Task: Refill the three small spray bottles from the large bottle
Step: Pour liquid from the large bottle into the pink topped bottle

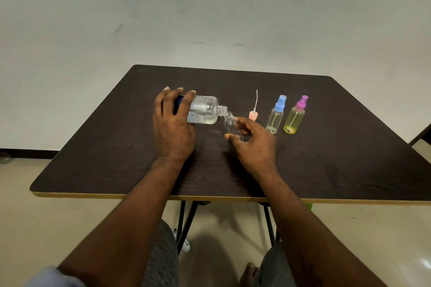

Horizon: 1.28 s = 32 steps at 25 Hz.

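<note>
Left grip [173, 128] curled round large bottle [205, 109] tipped sideways over desk [116, 147], right grip [253, 144] holding uncapped small bottle [231, 124] at its mouth, pink spray cap [253, 115], blue-capped bottle [275, 116], purple-capped bottle [295, 117] to large bottle's right.

large bottle [206, 109] base hidden by left hand [172, 128], label [197, 119] print unreadable

We see both forearms [140, 205] bare from wrist to elbow, and at the lower left corner a pale blue-grey sleeve [52, 278] ends near the left elbow. On the left hand [172, 128] we make out pale fingernails. Lower down we find grey, finely textured cloth [161, 256] covering both knees, and a bare foot [250, 271].
</note>
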Available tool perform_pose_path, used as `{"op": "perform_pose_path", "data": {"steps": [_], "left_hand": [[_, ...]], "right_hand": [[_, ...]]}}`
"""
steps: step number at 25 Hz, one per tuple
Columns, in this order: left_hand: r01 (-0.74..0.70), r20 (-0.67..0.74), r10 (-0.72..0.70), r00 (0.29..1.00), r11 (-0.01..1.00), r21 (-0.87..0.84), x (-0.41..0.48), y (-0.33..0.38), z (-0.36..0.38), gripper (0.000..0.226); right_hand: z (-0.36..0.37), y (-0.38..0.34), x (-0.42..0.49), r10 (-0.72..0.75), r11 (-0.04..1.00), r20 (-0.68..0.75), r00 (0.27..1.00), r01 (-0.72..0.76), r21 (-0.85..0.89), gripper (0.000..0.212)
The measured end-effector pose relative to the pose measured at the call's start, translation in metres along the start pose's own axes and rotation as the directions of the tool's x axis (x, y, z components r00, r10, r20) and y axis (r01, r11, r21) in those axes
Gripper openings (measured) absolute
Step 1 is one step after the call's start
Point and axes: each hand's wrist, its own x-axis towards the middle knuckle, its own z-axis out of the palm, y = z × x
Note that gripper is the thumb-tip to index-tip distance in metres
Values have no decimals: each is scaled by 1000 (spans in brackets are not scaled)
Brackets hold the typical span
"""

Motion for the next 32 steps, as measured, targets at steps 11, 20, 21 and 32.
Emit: {"op": "perform_pose_path", "data": {"steps": [11,20,21,32], "left_hand": [[8,8,-8,1000,1000,11,0,2,-3,59],[8,11,-8,1000,1000,25,-1,1,-2,60],[9,9,-9,1000,1000,27,-1,0,-2,59],[4,-4,-4,1000,1000,31,0,1,-2,59]], "right_hand": [[0,1,1,-3,1000,3,1000,3,-9,51],[0,2,1,-4,1000,4,1000,4,-26,52],[0,2,1,-5,1000,3,1000,6,-27,52],[0,3,2,-8,1000,0,1000,8,-6,50]]}}
